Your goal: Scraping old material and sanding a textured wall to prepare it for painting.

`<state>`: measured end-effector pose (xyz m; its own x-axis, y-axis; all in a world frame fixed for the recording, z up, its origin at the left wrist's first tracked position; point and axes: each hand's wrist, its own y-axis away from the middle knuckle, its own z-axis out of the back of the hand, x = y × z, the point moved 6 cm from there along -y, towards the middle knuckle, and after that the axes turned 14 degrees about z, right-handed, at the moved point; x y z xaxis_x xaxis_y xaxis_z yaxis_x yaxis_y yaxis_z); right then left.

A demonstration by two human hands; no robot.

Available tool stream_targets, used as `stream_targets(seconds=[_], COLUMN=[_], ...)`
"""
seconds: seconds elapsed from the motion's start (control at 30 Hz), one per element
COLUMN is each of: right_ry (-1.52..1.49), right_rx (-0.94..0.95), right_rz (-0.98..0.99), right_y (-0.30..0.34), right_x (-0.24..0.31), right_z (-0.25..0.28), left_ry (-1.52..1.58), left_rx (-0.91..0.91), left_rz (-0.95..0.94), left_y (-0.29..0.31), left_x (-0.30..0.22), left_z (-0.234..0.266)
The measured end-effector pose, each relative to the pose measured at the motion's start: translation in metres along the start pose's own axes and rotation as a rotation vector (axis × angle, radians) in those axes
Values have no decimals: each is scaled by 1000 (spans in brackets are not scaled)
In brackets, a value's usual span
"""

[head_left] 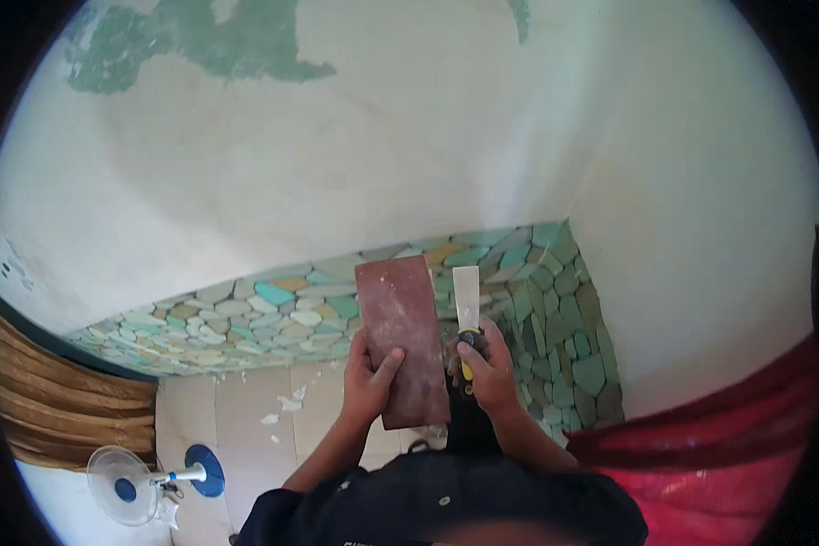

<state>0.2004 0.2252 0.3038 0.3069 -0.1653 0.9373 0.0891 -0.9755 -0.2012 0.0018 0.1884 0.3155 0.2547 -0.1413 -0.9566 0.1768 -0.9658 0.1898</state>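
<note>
In front of my body, my left hand grips a reddish-brown rectangular sheet of sandpaper by its left edge, thumb on its face. White dust marks its surface. To its right, my right hand is closed around the yellow and black handle of a putty knife, whose pale blade points up and away from me. The two things are held side by side, close together. My fingers behind the sandpaper are hidden.
Ahead rises a pale wall with a bare green patch and a stone-mosaic band along its foot. Pale flakes lie on the tiled floor. A fan and brown curtain are left; a red curtain hangs right.
</note>
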Motion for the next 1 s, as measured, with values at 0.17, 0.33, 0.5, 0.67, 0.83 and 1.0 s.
stream_targets(seconds=[0.17,0.33,0.5,0.67,0.83,1.0], right_ry=[54,299,29,439,442,401], right_rx=[95,142,178,287,241,122], right_rz=[270,521,292,618,634,618], right_y=[-76,-147,-204,-243,-269,-281], right_x=[50,159,233,294,346,383], right_z=[9,-4,-16,-33,-49,-66], left_ry=[97,16,-7,-30,-31,-21], left_rx=[0,21,-40,-131,-235,-204], left_rz=[-146,-260,-282,-226,-290,-385], left_y=[-55,-68,-70,-77,-87,-101], left_x=[-41,-143,-230,-294,-356,-395], left_z=[-32,-86,-110,-117,-118,-115])
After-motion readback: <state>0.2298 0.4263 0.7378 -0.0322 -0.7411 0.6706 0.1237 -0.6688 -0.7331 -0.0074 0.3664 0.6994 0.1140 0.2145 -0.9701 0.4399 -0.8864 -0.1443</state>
